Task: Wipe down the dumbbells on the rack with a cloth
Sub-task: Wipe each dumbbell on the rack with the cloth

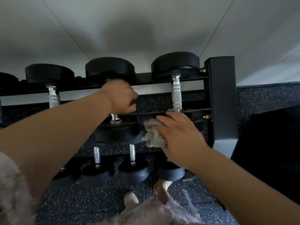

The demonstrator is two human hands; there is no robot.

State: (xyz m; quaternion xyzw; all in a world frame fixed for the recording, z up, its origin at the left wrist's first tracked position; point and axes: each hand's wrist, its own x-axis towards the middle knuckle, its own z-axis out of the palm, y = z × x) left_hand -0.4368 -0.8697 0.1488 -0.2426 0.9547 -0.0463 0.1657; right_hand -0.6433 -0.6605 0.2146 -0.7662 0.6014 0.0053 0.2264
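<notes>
Up top, the left hand (121,96) is curled tight round the handle of the middle dumbbell (110,68) on the rack (222,98), near the centre of the view. The fingers wrap under the bar and the knuckles face the camera, so the handle is almost wholly hidden. That dumbbell's far head sits at 12 o'clock from the fist, and its near head at 6 o'clock, just below the front rail.

The right hand (180,137) lies at 4 o'clock from the left one, fairly flat, with the fingers nearly straight and a little spread. Their tips reach the front rail beside the base of the right dumbbell (176,93) handle. Under the palm it presses the cloth (153,138), a grey crumpled wad that bulges out at the hand's 9 o'clock side. The cloth sits just beside the near head of the middle dumbbell; whether they touch I cannot tell. The thumb is hidden, so any pinch on the cloth is unclear.

A left dumbbell (48,73) rests at 9 o'clock from the gripped one, untouched. Lower dumbbells (133,172) stand in a row at 6 o'clock, under the right wrist. Below them is speckled dark floor (90,200), with two feet (130,198) at the bottom centre. A pale wall (146,21) fills the view at 12 o'clock.
</notes>
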